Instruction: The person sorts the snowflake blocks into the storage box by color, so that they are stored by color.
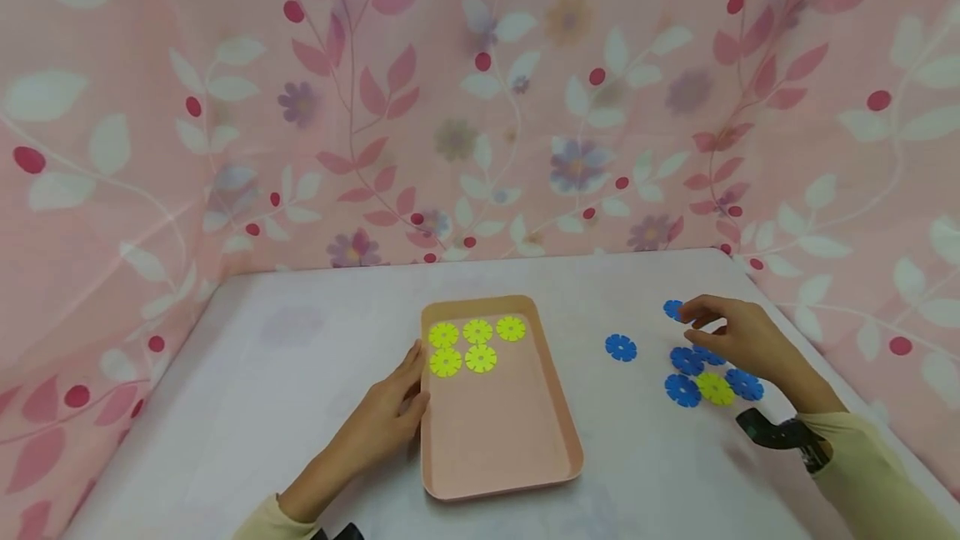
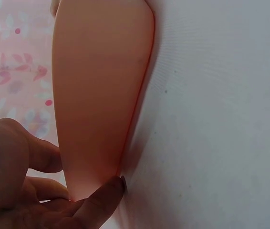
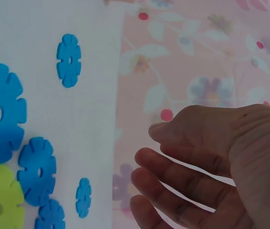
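Note:
My left hand (image 1: 384,408) lies along the left side of a pale pink tray (image 1: 498,436), its fingers touching the outer wall. Inside the tray, several yellow-green notched plastic discs (image 1: 477,332) lie flat in two rows near the far end. My right hand (image 1: 738,338) hovers over the right part of the table with bent, parted fingers and nothing between them. Below and around it are several blue notched discs (image 1: 683,391) and one yellow-green notched disc (image 1: 715,389). In the right wrist view the right hand (image 3: 197,176) is apart from the blue discs (image 3: 69,60).
A lone blue disc (image 1: 621,347) lies between the tray and the right-hand group. White cloth covers the table (image 1: 300,332). A pink floral curtain (image 1: 465,107) rises behind the table and along both sides.

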A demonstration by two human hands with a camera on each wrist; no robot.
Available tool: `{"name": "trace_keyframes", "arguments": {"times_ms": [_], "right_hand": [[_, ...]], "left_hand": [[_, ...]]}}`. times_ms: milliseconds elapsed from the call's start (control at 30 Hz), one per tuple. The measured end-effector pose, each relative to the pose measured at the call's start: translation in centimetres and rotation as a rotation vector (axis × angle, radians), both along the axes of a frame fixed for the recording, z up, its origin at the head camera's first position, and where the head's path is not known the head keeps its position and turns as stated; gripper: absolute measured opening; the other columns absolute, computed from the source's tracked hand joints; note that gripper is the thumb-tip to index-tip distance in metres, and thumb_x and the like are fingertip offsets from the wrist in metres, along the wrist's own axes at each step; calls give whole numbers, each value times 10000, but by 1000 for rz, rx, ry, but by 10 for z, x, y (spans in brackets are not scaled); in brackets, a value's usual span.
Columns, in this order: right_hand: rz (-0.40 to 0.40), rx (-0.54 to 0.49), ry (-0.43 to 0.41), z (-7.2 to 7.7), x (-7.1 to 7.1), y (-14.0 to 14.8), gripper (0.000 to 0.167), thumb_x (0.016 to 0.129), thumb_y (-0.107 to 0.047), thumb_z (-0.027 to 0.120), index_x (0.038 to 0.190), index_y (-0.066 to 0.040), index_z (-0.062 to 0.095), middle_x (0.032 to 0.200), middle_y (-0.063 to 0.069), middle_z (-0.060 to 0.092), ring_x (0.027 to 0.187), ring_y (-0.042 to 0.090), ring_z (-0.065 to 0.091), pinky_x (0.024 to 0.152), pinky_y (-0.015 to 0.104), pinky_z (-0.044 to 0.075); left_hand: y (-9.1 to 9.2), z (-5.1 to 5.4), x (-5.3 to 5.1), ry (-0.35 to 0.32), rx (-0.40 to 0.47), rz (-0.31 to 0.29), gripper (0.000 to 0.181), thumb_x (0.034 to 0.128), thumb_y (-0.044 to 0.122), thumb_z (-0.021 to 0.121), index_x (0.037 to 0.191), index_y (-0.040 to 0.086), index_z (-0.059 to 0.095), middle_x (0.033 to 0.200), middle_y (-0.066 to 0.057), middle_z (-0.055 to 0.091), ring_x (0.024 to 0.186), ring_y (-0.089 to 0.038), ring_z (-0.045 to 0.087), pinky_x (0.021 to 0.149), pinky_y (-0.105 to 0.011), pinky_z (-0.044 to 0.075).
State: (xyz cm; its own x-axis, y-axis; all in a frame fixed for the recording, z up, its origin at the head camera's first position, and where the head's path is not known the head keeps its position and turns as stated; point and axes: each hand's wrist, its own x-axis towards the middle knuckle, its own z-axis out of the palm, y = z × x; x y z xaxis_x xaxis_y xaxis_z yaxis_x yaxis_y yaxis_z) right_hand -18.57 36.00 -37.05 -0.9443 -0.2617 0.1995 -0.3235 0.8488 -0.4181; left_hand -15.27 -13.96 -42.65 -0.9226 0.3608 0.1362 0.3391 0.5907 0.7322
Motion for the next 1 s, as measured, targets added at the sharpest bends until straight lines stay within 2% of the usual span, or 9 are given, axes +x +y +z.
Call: {"name": "trace_keyframes", "arguments": {"times_ms": [300, 500, 767, 933, 1000], "right_hand": [[-28, 33, -33, -15, 11, 10, 316, 873, -59, 833, 1153, 4, 701, 1044, 116, 732, 961, 335, 693, 741, 290, 593], [-43, 62, -34, -24, 14, 18, 328, 851, -70, 854, 1127, 20, 700, 1008, 112, 728, 938, 351, 683, 700, 257, 577], [-46, 63, -110, -31, 21, 28, 346, 850, -96, 857, 1135, 20, 698, 1018, 99, 732, 956, 352, 685, 730, 370, 620], [-56, 45, -156, -37, 24, 29, 397, 846, -112, 857, 1168, 37, 678, 1044, 113, 725, 988, 377, 676, 795, 487, 614], [-59, 44, -161, -40, 26, 30, 407, 831, -115, 873, 1154, 37, 678, 1034, 105, 724, 977, 369, 675, 797, 491, 612]], "left_hand": [[3, -1, 1, -20, -3, 7, 631, 1035, 54, 600, 1587, -44, 313, 1676, -165, 212, 1512, -289, 263, 1186, -490, 281], [1, -1, 3, -13, 0, 25, 632, 1029, 46, 607, 1582, -55, 318, 1674, -174, 226, 1510, -295, 274, 1185, -494, 286], [1, -1, 2, -7, -20, 12, 635, 1032, 58, 604, 1581, -59, 307, 1673, -176, 224, 1509, -285, 275, 1189, -475, 290], [1, 0, 2, -17, -30, 19, 642, 1035, 68, 603, 1586, -55, 297, 1677, -172, 217, 1512, -283, 269, 1191, -479, 287], [1, 1, 1, -18, -35, 15, 646, 1035, 70, 602, 1588, -55, 291, 1678, -175, 213, 1512, -288, 267, 1192, -481, 284]]}}
